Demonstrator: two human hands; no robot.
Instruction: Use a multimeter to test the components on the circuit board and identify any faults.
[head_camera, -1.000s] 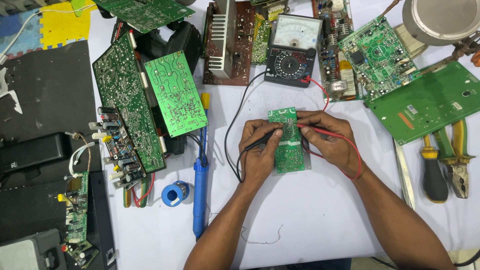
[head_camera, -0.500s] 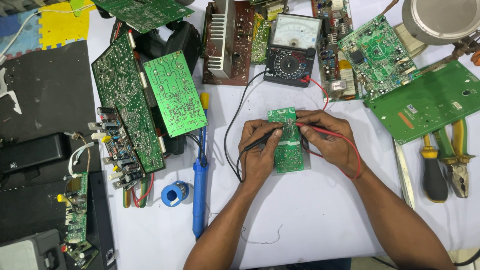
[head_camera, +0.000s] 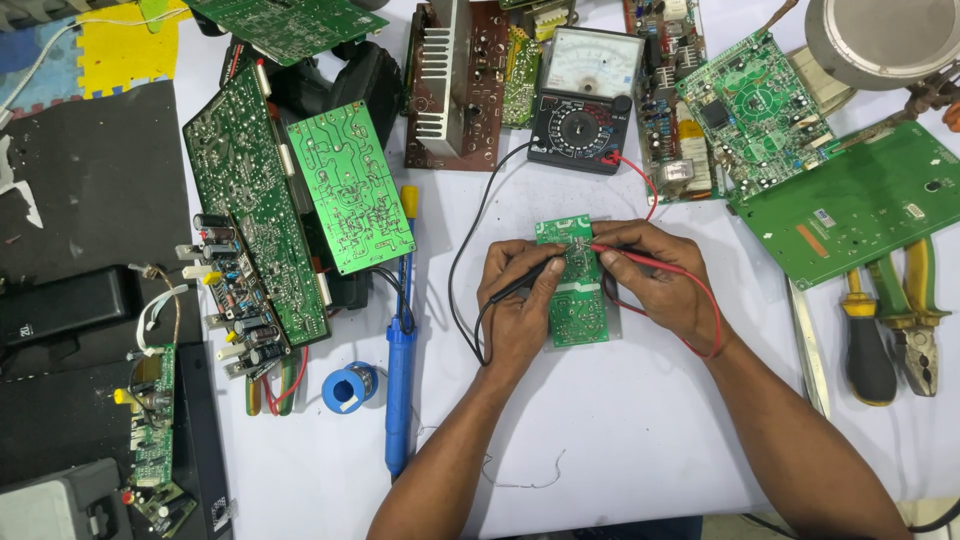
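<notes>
A small green circuit board (head_camera: 577, 308) lies on the white table between my hands. My left hand (head_camera: 520, 300) grips a black test probe (head_camera: 527, 281) and presses its tip to the board's upper part. My right hand (head_camera: 655, 280) grips a red test probe (head_camera: 617, 254), tip touching the same area. Black and red leads run up to an analogue multimeter (head_camera: 585, 100) at the back.
Larger green circuit boards (head_camera: 345, 185) lie left, more boards (head_camera: 850, 205) right. A blue soldering iron (head_camera: 401, 380) and a solder spool (head_camera: 349, 387) lie left of my arm. A screwdriver (head_camera: 865, 345) and pliers (head_camera: 915, 320) lie far right.
</notes>
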